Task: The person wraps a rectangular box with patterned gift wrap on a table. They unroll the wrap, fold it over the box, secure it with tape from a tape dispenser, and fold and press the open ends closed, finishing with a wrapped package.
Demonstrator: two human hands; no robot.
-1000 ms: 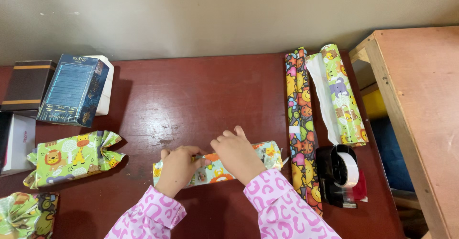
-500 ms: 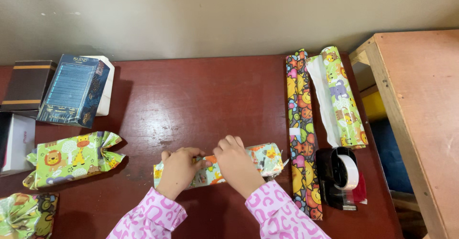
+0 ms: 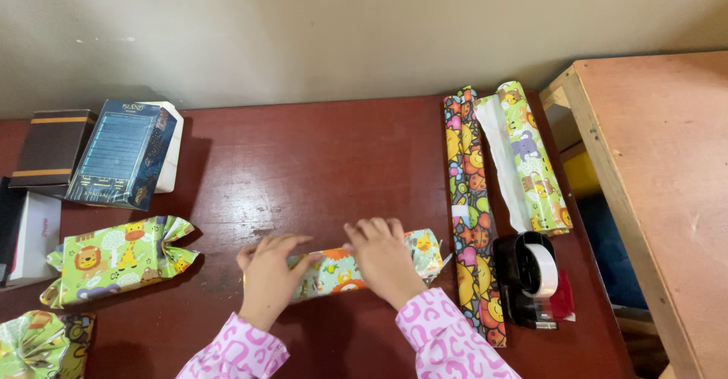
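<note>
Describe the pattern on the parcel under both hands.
Green paper with cartoon animals, orange patches, on the parcel; head view shows it.

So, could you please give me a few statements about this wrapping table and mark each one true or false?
1. Both hands rest on the small parcel in animal-print paper. True: the left hand and the right hand lie on it.
2. The tape dispenser stands at the table's left end. False: it sits at the right, below the two paper rolls.
3. Two rolls of wrapping paper lie side by side, a dark roll and a green roll. True.
4. The wrapped green parcel lies on top of the dark blue box. False: it lies on the table, nearer the person than the box.
</note>
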